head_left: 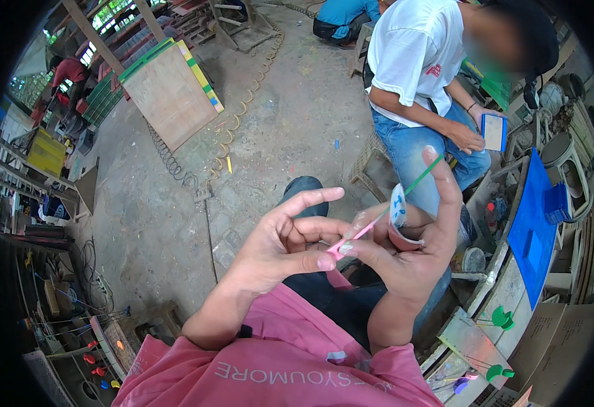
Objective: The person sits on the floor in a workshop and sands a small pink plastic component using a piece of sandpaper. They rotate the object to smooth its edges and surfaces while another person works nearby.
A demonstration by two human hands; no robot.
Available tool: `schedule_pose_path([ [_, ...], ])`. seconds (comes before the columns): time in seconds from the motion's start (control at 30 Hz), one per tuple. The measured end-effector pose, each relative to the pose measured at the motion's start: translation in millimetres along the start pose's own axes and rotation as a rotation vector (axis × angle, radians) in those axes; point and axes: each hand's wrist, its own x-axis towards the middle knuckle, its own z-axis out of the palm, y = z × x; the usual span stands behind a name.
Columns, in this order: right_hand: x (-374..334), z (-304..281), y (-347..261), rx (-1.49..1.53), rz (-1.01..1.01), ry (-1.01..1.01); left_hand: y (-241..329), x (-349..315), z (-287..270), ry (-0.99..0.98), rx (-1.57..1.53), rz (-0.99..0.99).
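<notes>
In front of my pink shirt, both hands meet over a thin stick (pixel 419 176), green toward its upper end and pink lower down. My left hand (pixel 270 247) pinches the small pink piece (pixel 336 252) at its lower end between thumb and fingers, the other fingers partly spread. Thumb and fingers of my right hand (pixel 412 261) close on the same pink end, while its forefinger points up beside the green part. A curled scrap (pixel 397 207), white with blue print and looking like sandpaper, is tucked between the right fingers. Fingers hide part of the pink piece.
At the right, a seated co-worker in a white shirt (pixel 416 47) holds a blue-framed block (pixel 494 132). A bench with a blue board (pixel 533 230) and sticks with green ends (pixel 503 317) stands nearby. Coiled hose (pixel 249 102) crosses the floor by a leaning wooden panel (pixel 171 95).
</notes>
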Motion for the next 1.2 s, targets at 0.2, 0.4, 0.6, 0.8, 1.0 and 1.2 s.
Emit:
schedule_pose_path([
  [0.2,11,-20,6,-0.109,-0.219,-0.029,-4,0,2,0.181,-0.011,0.212],
  [0.4,17,-5,-4,-0.529,-0.404,-0.177,7,-10,6,0.254,0.078,0.404],
  [0.6,12,4,-10,-0.567,-0.518,-0.227,13,-17,5,0.199,0.132,0.514],
  [0.8,7,5,-14,-0.548,-0.507,-0.228,16,-21,6,0.208,0.218,0.510],
  [1.0,7,6,-20,-0.634,-0.510,-0.260,18,-22,9,0.228,0.249,0.495],
  [1.2,7,7,-22,-0.648,-0.526,-0.314,18,-22,17,0.351,0.201,0.487],
])
